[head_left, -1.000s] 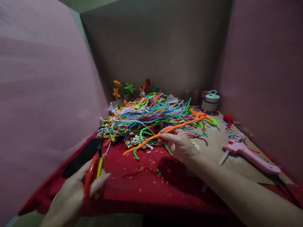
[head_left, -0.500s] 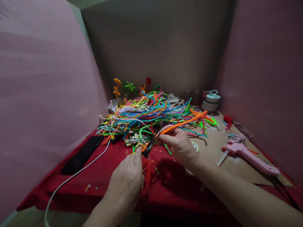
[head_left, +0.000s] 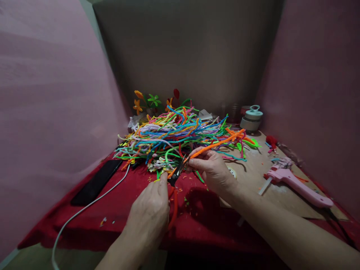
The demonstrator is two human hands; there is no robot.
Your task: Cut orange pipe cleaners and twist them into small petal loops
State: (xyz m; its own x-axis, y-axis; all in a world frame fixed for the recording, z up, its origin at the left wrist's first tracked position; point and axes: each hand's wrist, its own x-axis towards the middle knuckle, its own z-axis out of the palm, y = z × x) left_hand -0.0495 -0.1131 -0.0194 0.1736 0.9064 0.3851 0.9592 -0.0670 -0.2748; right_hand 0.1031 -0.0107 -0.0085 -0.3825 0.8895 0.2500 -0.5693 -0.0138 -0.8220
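My left hand (head_left: 152, 204) is closed round scissors with red-orange handles (head_left: 174, 208); their dark blades (head_left: 177, 170) point up and away, towards my other hand. An orange pipe cleaner (head_left: 219, 143) is pinched in my right hand (head_left: 215, 170), and its near end runs down along the blades towards my left thumb. The far end of the orange strand reaches up to the right, over the board. Behind both hands lies a large heap of coloured pipe cleaners (head_left: 168, 135).
A black phone (head_left: 97, 182) and white cable (head_left: 92, 204) lie left on the red cloth (head_left: 126, 221). On the right, a board (head_left: 287, 202) bears a pink glue gun (head_left: 300, 186). A lidded container (head_left: 251, 118) and fuzzy flowers (head_left: 154, 99) stand at the back.
The view has shifted very slightly. Both hands keep nearly the same place and hold on the scissors and the orange strand.
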